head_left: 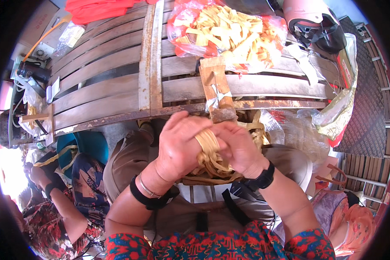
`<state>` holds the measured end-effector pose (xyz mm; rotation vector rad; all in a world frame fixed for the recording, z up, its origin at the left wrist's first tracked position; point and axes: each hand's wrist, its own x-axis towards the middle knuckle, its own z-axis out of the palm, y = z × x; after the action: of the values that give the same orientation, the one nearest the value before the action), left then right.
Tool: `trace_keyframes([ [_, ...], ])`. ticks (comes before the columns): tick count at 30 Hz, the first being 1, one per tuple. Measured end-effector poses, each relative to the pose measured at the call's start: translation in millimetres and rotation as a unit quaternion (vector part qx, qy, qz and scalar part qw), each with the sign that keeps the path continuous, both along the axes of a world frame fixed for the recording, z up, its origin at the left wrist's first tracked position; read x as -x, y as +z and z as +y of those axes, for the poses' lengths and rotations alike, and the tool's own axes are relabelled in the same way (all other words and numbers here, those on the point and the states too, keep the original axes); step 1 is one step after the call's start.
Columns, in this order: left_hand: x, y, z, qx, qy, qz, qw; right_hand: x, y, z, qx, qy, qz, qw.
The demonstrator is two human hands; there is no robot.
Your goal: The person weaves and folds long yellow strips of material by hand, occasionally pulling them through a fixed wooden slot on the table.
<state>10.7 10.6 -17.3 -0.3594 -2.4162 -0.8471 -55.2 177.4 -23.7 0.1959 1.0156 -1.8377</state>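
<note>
1. The yellow strip bundle (208, 142), held just on the near side of the wooden board (217, 89), could be loosened if the pressure of either hand were eased, as its flat strands seem springy.
2. A tangle could be caused by the loose strips (211, 165), which are bunched below the bundle, farther from the board on its near side, if they were pulled unevenly.
3. A strand could be snagged or split if it were dragged across the board's near end.
4. The left hand (180, 143) and the right hand (242, 147) are brought together, both closed on the bundle; the right fingertips are blurred and cannot be made out.
5. The bundle is placed between the two palms, touched by both, with the left hand nearer-left of the board and the right hand nearer-right.
</note>
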Motion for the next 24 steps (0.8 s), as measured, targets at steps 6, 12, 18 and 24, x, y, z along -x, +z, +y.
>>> trace_keyframes([
  [6, -2, -2, 2, -0.154, -0.034, -0.223, 0.962, 2, 6, 3, -0.132, 0.033, 0.488, 0.862],
  [12, -1, -8, 4, -0.092, -0.042, -0.153, 0.983, 0, -9, 1, -0.239, 0.146, 0.637, 0.719],
  [18, 0, 7, -13, -0.498, -0.072, -0.133, 0.854, 8, 4, 14, -0.027, 0.176, 0.103, 0.979],
  [24, 0, 11, -21, -0.570, -0.002, -0.318, 0.757, 13, 9, 14, 0.022, 0.171, 0.021, 0.985],
])
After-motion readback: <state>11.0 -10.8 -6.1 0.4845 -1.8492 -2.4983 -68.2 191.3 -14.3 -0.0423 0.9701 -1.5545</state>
